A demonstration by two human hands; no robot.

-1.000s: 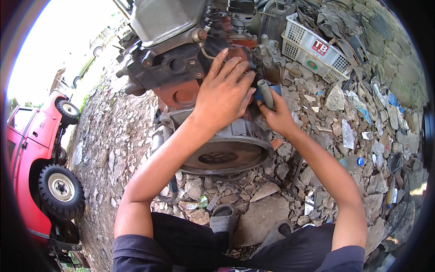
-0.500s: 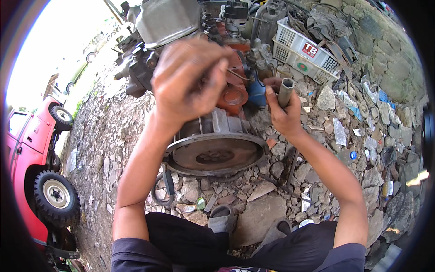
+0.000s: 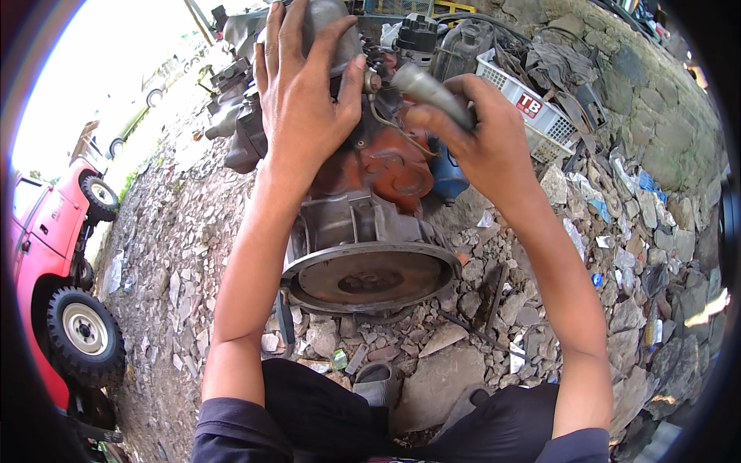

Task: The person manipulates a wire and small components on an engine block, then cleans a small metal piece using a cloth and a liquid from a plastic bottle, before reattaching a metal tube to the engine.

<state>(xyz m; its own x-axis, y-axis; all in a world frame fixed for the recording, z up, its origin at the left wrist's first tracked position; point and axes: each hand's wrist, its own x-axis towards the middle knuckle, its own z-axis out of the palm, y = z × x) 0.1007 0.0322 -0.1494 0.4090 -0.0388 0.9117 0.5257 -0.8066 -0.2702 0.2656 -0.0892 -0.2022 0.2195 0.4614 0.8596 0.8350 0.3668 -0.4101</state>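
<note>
A bare engine with an orange-red block (image 3: 390,170) stands on the ground before me, its round bell-shaped rear housing (image 3: 328,224) toward my knees. My left hand (image 3: 302,108) is spread flat, palm down, over the rounded grey metal cover (image 3: 323,19) on top of the engine. In my right hand (image 3: 494,139) is a grey tubular socket (image 3: 432,91), gripped between thumb and fingers and tilted, its free end near a bolt-like fitting (image 3: 372,81) on the engine. Whether they touch is hard to tell. Below the right hand sits a blue cylindrical filter (image 3: 449,176).
White plastic crates (image 3: 532,104) holding parts and cloth stand at the far right, by a stone wall (image 3: 656,100). A jerrycan (image 3: 463,50) is behind the engine. Broken stones and litter cover the ground. A red off-road vehicle (image 3: 46,262) is parked at left.
My left hand has moved up and forward from a blurred curl to lie spread on the cover. My right hand has lifted leftward, tipping the socket over toward the engine's top.
</note>
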